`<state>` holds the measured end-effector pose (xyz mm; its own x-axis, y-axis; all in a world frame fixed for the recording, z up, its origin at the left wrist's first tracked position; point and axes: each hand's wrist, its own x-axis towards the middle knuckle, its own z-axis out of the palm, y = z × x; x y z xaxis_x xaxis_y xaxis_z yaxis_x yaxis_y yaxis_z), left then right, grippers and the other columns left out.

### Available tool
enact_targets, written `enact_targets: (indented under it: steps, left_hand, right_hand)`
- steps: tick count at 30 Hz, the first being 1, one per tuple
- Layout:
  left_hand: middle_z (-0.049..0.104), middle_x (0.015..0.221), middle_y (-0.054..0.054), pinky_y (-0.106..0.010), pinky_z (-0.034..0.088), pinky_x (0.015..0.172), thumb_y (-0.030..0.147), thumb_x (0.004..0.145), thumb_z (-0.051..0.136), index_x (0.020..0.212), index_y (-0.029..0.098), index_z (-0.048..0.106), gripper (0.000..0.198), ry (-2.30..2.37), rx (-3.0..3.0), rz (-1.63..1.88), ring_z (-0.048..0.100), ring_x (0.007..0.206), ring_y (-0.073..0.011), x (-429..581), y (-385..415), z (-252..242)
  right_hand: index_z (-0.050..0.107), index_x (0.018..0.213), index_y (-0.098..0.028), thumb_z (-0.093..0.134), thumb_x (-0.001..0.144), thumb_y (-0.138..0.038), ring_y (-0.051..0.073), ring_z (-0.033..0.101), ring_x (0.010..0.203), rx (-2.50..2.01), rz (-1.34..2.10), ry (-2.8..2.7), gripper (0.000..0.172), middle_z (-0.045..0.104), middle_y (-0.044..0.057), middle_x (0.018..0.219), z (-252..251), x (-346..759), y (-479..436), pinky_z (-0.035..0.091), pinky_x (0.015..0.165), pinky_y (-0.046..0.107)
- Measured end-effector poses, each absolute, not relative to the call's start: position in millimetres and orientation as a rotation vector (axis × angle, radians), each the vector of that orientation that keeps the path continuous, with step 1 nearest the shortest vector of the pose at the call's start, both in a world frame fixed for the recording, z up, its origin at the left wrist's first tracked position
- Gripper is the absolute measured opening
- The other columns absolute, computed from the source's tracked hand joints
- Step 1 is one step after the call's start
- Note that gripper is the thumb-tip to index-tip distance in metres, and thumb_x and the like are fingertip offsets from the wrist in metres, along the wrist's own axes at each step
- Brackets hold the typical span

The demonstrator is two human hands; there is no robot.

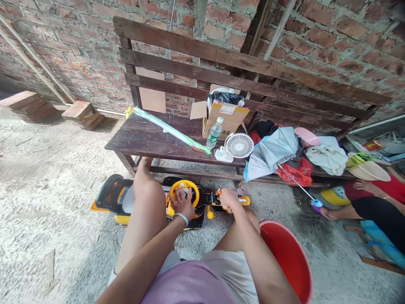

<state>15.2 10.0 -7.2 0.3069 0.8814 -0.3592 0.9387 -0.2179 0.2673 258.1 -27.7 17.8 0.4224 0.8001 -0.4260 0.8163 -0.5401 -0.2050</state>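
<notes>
A red-brick wall (pixel 332 63) rises behind a long, dark-brown, slatted wooden bench (pixel 136 135) facing you. Before the bench, a yellow-and-black plastic ride-on toy (pixel 169 207) stands on the floor (pixel 53 181), crossed by your left leg (pixel 147 211). A round red plastic bucket (pixel 286 253) stands to your right. On the toy's round yellow plastic steering wheel (pixel 196 196), your left hand (pixel 183 204) lies loose, fingers spread; your right hand (pixel 229 198) clenches a small orange-patterned item (pixel 227 209), material unclear, over the toy's right end.
</notes>
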Motion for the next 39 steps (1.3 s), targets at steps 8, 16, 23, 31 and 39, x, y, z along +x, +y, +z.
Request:
enact_targets:
  steps: [8, 16, 23, 31, 39]
  left_hand:
    - [0.010, 0.185, -0.015, -0.072, 0.002, 0.133, 0.020, 0.091, 0.063, 0.171, 0.028, 0.039, 0.084, 1.590, 2.155, -0.141, 0.004, 0.171, -0.0416, 15, 8, -7]
    - [0.007, 0.185, -0.013, -0.072, -0.001, 0.132, 0.032, 0.097, 0.057, 0.170, 0.029, 0.041, 0.075, 1.530, 2.165, -0.084, 0.002, 0.171, -0.0423, 9, 6, -7]
    - [0.005, 0.186, -0.008, -0.070, -0.007, 0.134, 0.034, 0.096, 0.054, 0.167, 0.024, 0.048, 0.072, 1.306, 2.277, -0.160, -0.004, 0.172, -0.0374, 6, -2, -5]
    - [-0.001, 0.185, -0.008, -0.071, -0.003, 0.133, 0.021, 0.092, 0.059, 0.165, 0.022, 0.050, 0.073, 1.256, 2.324, -0.309, -0.005, 0.172, -0.0371, 2, 1, 2]
    - [0.000, 0.185, -0.008, -0.073, 0.001, 0.133, 0.019, 0.091, 0.061, 0.161, 0.023, 0.055, 0.071, 1.271, 2.341, -0.291, -0.004, 0.172, -0.0372, 3, 1, -5]
  right_hand:
    - [0.072, 0.088, -0.022, 0.069, 0.074, -0.044, 0.027, 0.077, 0.090, 3.480, -1.701, 1.253, 0.027, 0.082, 0.008, 0.094, -4, 240, -49, 0.060, 0.079, 0.034]
    - [0.077, 0.106, -0.023, 0.068, 0.084, -0.045, 0.029, 0.073, 0.113, 3.571, -1.118, 1.716, 0.032, 0.081, 0.009, 0.115, 4, 234, -49, 0.057, 0.105, 0.046]
    - [0.078, 0.123, -0.023, 0.051, 0.100, -0.031, 0.029, 0.066, 0.120, 2.975, -0.518, 2.024, 0.037, 0.077, 0.011, 0.127, -17, 215, -58, 0.050, 0.114, 0.043]
    - [0.077, 0.127, -0.019, 0.053, 0.099, -0.023, 0.032, 0.062, 0.122, 2.697, -0.238, 1.785, 0.037, 0.074, 0.017, 0.131, -11, 250, -80, 0.045, 0.112, 0.043]
    - [0.078, 0.113, -0.020, 0.052, 0.102, -0.029, 0.037, 0.060, 0.122, 2.816, -0.108, 1.388, 0.030, 0.073, 0.019, 0.124, -13, 292, -107, 0.047, 0.104, 0.046]
